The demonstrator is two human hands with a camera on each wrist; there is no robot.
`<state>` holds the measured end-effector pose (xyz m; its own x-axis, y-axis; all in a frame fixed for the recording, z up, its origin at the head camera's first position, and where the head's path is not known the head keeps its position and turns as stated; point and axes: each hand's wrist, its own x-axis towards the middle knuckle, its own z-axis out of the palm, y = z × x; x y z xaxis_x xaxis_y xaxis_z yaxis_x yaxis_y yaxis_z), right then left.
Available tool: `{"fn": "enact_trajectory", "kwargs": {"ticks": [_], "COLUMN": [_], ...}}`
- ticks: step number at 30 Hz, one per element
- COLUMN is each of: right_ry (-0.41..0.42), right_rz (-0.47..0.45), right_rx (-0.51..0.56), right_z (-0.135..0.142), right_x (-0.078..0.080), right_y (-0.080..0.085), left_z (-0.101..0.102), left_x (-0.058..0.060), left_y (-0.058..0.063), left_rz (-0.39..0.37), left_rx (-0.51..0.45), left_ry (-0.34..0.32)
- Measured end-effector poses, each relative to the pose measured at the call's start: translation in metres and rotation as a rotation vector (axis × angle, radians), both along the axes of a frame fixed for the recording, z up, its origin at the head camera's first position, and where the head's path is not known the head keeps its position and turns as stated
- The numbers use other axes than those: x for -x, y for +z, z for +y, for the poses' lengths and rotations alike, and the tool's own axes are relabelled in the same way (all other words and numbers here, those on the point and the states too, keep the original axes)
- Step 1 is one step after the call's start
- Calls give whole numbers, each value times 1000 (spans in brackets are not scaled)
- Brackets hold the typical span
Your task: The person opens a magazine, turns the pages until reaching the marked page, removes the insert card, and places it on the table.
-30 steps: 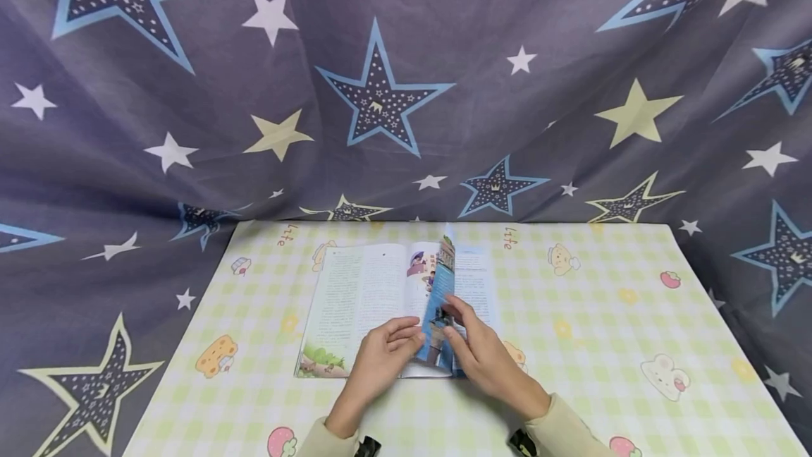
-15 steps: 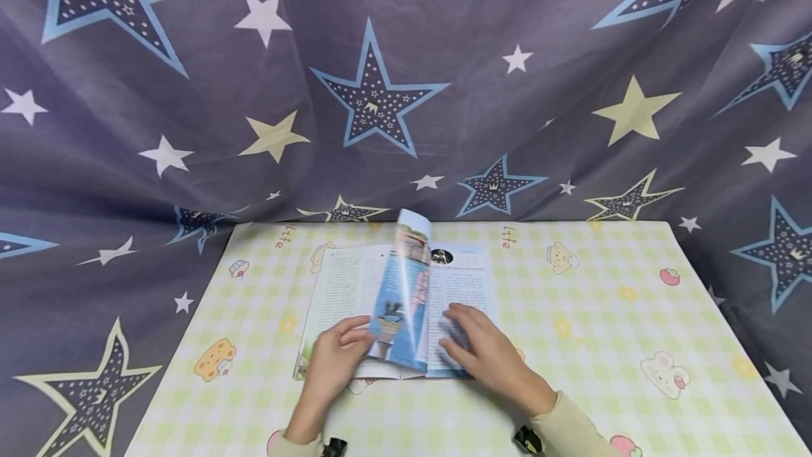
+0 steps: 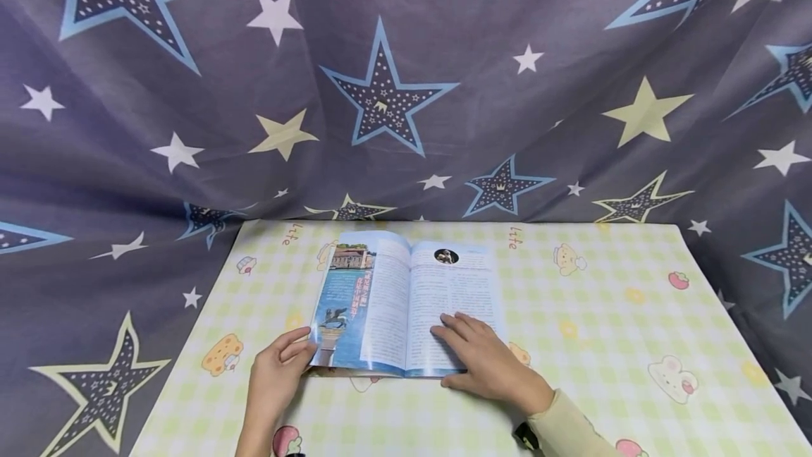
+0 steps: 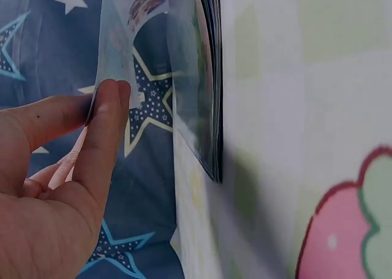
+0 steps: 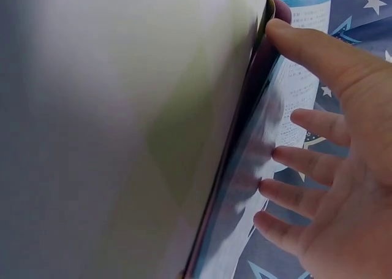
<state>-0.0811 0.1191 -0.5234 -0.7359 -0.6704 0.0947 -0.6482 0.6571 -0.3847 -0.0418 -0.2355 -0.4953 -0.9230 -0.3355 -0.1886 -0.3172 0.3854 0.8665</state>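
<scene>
An open magazine (image 3: 431, 288) lies in the middle of the table in the head view. Its left page (image 3: 387, 302) carries a blue strip with a building and a winged statue; the right page has columns of text and a round dark picture. At the lower left corner of that left page is my left hand (image 3: 275, 376), and in the left wrist view its thumb and fingers (image 4: 107, 107) pinch the lifted page edge. My right hand (image 3: 485, 362) rests on the lower right page with fingers spread, its thumb (image 5: 306, 43) at the bottom edge.
A checked tablecloth (image 3: 603, 344) with cartoon prints covers the table. Behind and around it hangs a dark curtain (image 3: 444, 34) with stars. Under the magazine's opened page, a thick stack of pages (image 4: 214, 107) shows at the edge.
My left hand has carried the blue-pictured page from right to left, where it now lies over the left side. My right hand has stayed at the right page, its fingers settling onto it.
</scene>
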Motion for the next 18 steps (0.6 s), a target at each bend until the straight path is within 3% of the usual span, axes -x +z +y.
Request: {"fn": "enact_trajectory", "kwargs": {"ticks": [10, 18], "right_ry": [30, -41], "right_rz": [10, 19], "right_rx": [-4, -7], "right_z": [5, 21], "right_x": [2, 3], "right_y": [2, 13], "left_z": [-9, -12], "left_x": [-3, -4], "left_y": [1, -2], "left_rz": [6, 33], "left_rx": [21, 2], "left_ry": [7, 39]}}
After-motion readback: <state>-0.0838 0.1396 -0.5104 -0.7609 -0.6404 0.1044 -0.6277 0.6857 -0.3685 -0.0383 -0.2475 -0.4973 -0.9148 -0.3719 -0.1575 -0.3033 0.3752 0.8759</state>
